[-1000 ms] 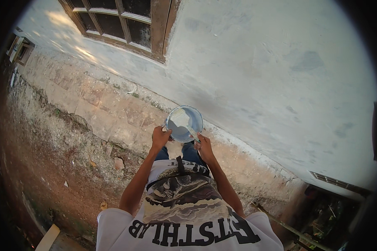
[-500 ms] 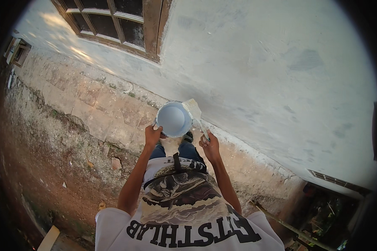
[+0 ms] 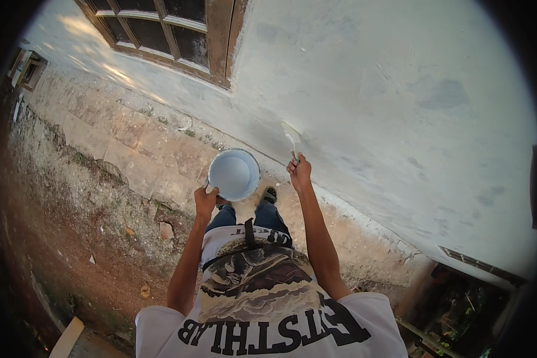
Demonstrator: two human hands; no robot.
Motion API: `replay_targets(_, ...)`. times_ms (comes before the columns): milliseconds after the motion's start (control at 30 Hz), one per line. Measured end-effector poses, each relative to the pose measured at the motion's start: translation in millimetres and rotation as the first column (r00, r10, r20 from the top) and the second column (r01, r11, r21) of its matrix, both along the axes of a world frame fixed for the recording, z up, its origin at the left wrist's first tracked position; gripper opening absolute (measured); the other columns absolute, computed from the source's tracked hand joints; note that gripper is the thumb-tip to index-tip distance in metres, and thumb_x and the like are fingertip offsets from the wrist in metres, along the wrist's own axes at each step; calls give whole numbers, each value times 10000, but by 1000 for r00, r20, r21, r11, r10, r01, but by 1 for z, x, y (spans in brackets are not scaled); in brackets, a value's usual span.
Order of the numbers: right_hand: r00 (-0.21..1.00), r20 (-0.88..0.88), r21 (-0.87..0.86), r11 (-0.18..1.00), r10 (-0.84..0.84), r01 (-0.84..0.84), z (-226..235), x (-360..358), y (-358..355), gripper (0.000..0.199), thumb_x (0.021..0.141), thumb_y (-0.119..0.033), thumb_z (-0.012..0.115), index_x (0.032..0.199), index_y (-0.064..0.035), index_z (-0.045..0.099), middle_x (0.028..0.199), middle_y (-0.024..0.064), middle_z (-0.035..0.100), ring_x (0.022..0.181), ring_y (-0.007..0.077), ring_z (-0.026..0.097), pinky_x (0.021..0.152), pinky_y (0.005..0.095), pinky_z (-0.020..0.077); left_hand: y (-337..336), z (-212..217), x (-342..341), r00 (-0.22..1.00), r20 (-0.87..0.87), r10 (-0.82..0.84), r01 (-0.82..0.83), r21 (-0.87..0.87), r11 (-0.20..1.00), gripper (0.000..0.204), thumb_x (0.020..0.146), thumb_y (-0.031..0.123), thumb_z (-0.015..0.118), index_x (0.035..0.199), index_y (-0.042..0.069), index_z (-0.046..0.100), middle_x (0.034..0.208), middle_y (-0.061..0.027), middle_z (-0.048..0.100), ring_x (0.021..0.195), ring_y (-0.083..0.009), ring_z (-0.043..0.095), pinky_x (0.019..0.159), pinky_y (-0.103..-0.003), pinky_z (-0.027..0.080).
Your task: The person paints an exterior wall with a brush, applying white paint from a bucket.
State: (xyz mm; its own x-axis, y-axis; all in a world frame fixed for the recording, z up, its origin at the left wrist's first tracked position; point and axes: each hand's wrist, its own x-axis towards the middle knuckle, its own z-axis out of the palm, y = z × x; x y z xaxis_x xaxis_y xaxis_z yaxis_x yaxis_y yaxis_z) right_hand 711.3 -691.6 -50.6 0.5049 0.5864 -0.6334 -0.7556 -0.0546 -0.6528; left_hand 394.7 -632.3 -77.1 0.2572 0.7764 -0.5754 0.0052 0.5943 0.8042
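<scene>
Since a moment ago, the right hand [image 3: 299,172] has left the bucket [image 3: 234,174] and risen to the wall [image 3: 400,101], carrying a brush [image 3: 291,138] whose bristles now lie against the pale plaster; the bucket has shifted slightly left and is held by the left hand [image 3: 205,200] alone.

From the head camera, counted: one round bucket of pale blue-white paint, one brush, one wooden-framed window [image 3: 179,33] at upper left, two hands. Left hand is closed around the bucket's near rim, fingers curled, holding it out in front of the body above the stone ledge [image 3: 131,143] at the wall's foot. Right hand is fisted tight around the brush handle, the brush pointing up and away, touching the wall just right of the bucket. One shoe [image 3: 270,195] shows below, between bucket and right wrist, on the ledge
</scene>
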Motion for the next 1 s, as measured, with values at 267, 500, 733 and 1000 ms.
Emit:
replay_targets(267, 994, 83, 62, 996, -66, 61, 85, -11, -11, 273, 982, -243, 444, 1037, 2, 553, 595, -42, 330, 494, 77, 302, 476, 245, 282, 0, -2, -16, 999, 4, 49, -49, 38, 998, 249, 845, 10, 592, 922, -199, 480, 678, -221, 635, 530, -294, 669, 466, -334, 566)
replay_targets(500, 999, 25, -53, 998, -35, 36, 23, -12, -17, 295, 977, -260, 438, 1039, 4, 555, 590, -34, 334, 476, 88, 303, 455, 254, 267, 0, -2, -18, 999, -16, 40, -39, 32, 999, 240, 860, 16, 547, 1014, -166, 523, 714, -180, 648, 540, -268, 671, 514, -331, 581)
replay_targets(733, 989, -27, 14, 990, -142, 143, 28, 49, -1, 257, 942, -192, 443, 962, 38, 557, 593, -14, 337, 453, 89, 280, 432, 254, 263, -2, -4, -28, 998, -26, 66, -64, 49, 997, 231, 840, 23, 599, 892, -178, 498, 670, -231, 643, 534, -294, 673, 468, -326, 543)
replay_targets(1000, 997, 69, -72, 997, -23, 28, 90, 6, -45, 302, 966, -223, 413, 1000, 27, 578, 572, -46, 331, 447, 69, 276, 436, 242, 271, -2, 1, -32, 994, -35, 100, -98, 55, 994, 217, 842, 16, 594, 869, -178, 500, 675, -226, 641, 532, -298, 672, 481, -337, 558)
